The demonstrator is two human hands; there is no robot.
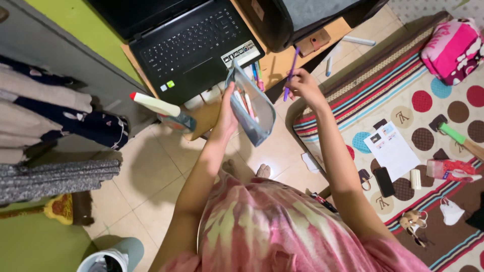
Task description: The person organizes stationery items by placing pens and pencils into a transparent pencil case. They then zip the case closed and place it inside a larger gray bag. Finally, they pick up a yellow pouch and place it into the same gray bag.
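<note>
My left hand (228,108) grips an open grey-blue pencil pouch (250,103) with a clear side, held over the edge of a low wooden desk (276,64). Several pens and markers stand inside the pouch. My right hand (302,83) holds a purple pen (290,73) upright, just to the right of the pouch's mouth. A few more pens (257,75) lie on the desk between the two hands.
A black laptop (194,43) sits open on the desk, a spray bottle (161,112) at its left corner. A dotted, striped rug (428,121) at the right carries a paper sheet (392,150), phone (384,181), hammer (461,138) and pink bag (454,48). Clothes (50,111) hang left.
</note>
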